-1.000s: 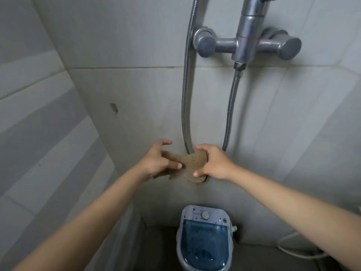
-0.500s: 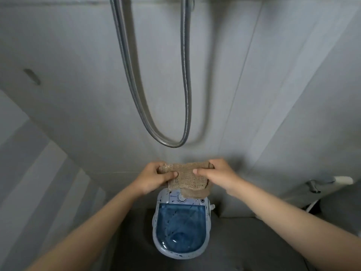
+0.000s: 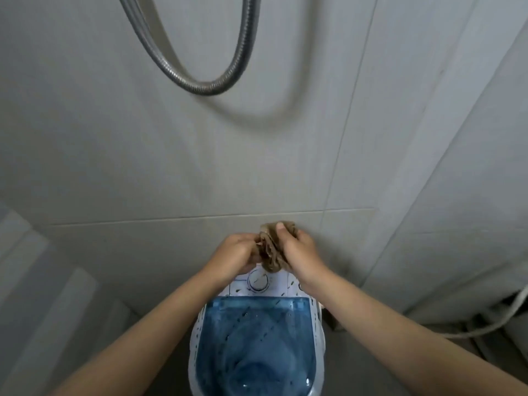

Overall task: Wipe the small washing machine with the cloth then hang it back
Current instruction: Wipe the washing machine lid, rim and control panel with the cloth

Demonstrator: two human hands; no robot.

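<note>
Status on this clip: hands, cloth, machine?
Left hand and right hand both gripping bunched brown cloth. Cloth held above washing machine, not touching it. Lid shut, spotted. Nothing in the way.

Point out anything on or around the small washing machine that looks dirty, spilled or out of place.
The small white washing machine has dark flecks on its white control panel and streaks and droplets across its translucent blue lid. Both hands bunch the brown mesh cloth above it. Nothing else stands out.
</note>
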